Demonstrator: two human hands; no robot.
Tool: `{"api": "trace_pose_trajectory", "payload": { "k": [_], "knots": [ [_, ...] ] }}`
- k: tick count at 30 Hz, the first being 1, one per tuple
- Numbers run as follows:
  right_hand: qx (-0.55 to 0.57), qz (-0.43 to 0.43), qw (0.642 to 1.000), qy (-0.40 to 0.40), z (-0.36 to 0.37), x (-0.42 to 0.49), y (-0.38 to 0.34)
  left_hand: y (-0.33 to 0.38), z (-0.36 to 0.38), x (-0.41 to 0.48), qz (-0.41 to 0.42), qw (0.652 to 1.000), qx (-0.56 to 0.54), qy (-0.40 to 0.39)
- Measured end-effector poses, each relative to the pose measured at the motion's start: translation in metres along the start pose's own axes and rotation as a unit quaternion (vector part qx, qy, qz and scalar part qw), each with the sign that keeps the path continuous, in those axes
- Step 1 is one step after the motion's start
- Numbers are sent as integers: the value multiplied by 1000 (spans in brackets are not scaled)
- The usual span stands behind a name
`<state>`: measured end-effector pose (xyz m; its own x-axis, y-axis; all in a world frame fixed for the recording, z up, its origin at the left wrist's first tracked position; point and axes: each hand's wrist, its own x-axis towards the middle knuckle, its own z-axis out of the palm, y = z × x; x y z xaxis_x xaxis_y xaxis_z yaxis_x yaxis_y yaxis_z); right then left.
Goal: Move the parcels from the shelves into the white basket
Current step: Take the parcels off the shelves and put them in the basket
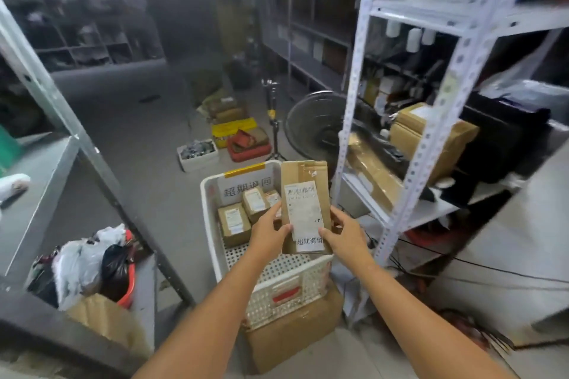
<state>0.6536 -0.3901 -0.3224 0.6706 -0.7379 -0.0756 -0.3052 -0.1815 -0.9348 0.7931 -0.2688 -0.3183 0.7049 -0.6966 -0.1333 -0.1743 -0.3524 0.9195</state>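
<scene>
Both hands hold a flat brown cardboard parcel [303, 181] with a white label, upright over the white basket [286, 286]. My left hand [269, 232] grips its lower left edge and my right hand [343, 235] grips its lower right edge. Three small brown parcels [234, 221] lie in the far half of the basket. The basket rests on a cardboard box on the floor. More brown parcels [431, 135] sit on the white shelf unit [354, 77] to the right.
A grey metal shelf [37, 181] stands at left, with a box of bagged rubbish [92, 268] under it. A floor fan [314, 123], a tripod, yellow, red and white crates and cables on the floor lie beyond and to the right.
</scene>
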Motion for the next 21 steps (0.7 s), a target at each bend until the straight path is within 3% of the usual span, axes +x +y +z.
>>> {"api": "trace_pose_trajectory", "payload": {
  "k": [11,21],
  "knots": [
    [0,47,993,-112,132,152,32,-105,-61,125,-133,986,-76,65],
    [-32,46,973,-225,250,312,114,-222,-71,256,-204,960,-93,170]
  ]
}}
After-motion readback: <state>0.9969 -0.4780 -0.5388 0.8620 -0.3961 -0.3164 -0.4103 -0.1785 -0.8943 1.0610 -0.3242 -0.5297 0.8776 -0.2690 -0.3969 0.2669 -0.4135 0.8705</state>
